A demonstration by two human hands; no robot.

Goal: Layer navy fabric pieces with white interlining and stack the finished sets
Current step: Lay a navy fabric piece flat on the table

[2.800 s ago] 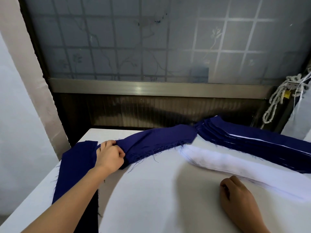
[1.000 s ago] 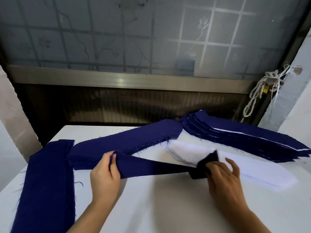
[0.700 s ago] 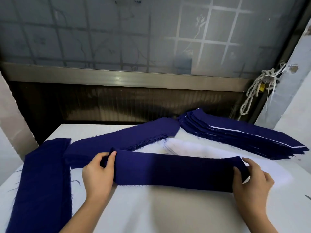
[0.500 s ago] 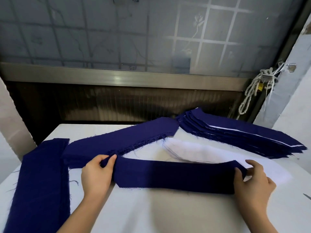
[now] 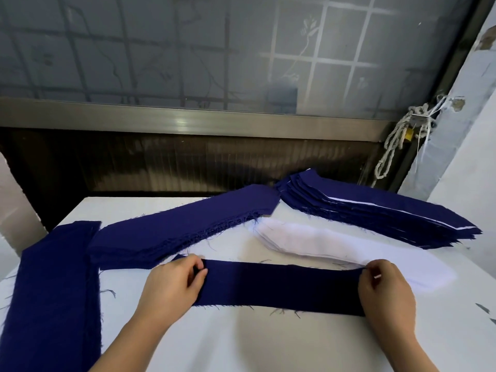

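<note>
A long navy fabric strip [image 5: 281,287] lies flat across the white table [image 5: 241,345], stretched between my hands. My left hand [image 5: 174,284] pinches its left end and my right hand [image 5: 385,288] pinches its right end. Just behind the strip lies a pile of white interlining pieces [image 5: 308,242]; my right hand partly covers the pile's near right end. A stack of loose navy pieces [image 5: 182,232] lies at the back left. A tall stack of finished navy and white sets [image 5: 375,213] sits at the back right.
Another navy pile [image 5: 53,291] runs along the table's left edge. A dark wall panel and a frosted window rise behind the table. A knotted white rope [image 5: 402,140] hangs at the right by a pale wall. Small dark scraps [image 5: 483,308] lie near the right edge.
My left hand lifted one navy strip off the back-left stack, my right hand took its other end, and both hands spread it out and lowered it flat onto the table.
</note>
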